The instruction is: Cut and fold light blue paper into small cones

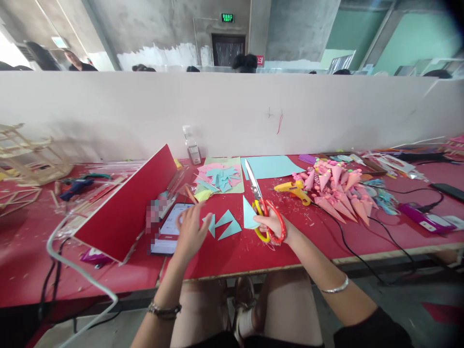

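On the red table (253, 251), right in front of us, our right hand (273, 223) holds the scissors (261, 205). Our fingers are curled through the red and yellow handles, gripping them. The blades look shut, and they point away from us, leaning a bit to the left. A blue paper triangle (249, 215) sits just left of the handles, touching that hand; we cannot tell if the thumb pinches it or if it only rests there.

Our left hand (190, 232) is spread flat and holds nothing. It lies over the edge of a phone (167, 234). Two more blue triangles (224, 224) lie on the table between our hands, just right of the left fingertips, so the left hand is nearer to them.

The phone screen is blurred. The left hand hides the phone's right side.
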Demonstrator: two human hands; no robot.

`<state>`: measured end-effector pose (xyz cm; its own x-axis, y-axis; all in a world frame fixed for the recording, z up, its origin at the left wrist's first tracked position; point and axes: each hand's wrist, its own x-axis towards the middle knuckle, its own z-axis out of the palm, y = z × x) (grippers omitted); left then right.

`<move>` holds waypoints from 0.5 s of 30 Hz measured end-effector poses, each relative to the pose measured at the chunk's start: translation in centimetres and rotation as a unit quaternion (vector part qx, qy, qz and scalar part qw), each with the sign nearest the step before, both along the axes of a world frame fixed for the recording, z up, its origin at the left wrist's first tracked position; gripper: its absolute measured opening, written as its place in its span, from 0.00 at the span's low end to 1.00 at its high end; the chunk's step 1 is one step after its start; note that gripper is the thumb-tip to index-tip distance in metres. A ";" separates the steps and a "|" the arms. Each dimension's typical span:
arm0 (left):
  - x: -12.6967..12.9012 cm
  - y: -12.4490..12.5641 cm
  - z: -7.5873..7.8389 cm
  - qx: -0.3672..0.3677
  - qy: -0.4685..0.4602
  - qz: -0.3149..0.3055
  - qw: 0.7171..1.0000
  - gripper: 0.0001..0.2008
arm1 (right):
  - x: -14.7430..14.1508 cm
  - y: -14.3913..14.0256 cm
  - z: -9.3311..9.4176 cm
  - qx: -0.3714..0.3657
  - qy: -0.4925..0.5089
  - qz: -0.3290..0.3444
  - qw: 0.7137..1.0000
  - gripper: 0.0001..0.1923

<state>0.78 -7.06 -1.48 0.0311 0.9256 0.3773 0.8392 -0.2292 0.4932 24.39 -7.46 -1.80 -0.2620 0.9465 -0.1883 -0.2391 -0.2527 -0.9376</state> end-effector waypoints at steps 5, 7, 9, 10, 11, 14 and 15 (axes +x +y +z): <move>5.0 -0.9 0.7 -0.260 -0.317 -0.217 0.886 0.19 | 0.0 -0.6 1.1 0.035 -0.072 0.086 0.993 0.12; 6.0 -1.0 0.5 -0.306 -0.346 -0.241 0.854 0.17 | 0.0 -0.8 1.5 0.068 -0.121 0.105 0.985 0.10; 6.4 -1.0 0.3 -0.316 -0.361 -0.259 0.838 0.18 | 0.1 -0.9 1.7 0.094 -0.169 0.105 0.975 0.11; 6.4 -1.0 0.4 -0.319 -0.365 -0.269 0.833 0.18 | 0.2 -0.8 1.8 0.105 -0.185 0.101 0.972 0.12; 6.4 -0.8 0.4 -0.318 -0.365 -0.276 0.830 0.18 | 0.2 -0.7 1.8 0.114 -0.193 0.097 0.970 0.12; 6.1 -0.3 0.6 -0.288 -0.381 -0.255 0.841 0.17 | 0.2 -0.3 1.5 0.122 -0.179 0.090 0.972 0.15; 6.0 -0.1 0.6 -0.263 -0.404 -0.227 0.846 0.17 | 0.3 -0.3 1.4 0.119 -0.176 0.084 0.973 0.15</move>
<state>6.80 -7.15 -0.83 0.3565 0.9342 -0.0146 0.0637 -0.0087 0.9979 24.66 -7.71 -0.41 -0.3753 0.9239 -0.0745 0.1343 -0.0253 -0.9906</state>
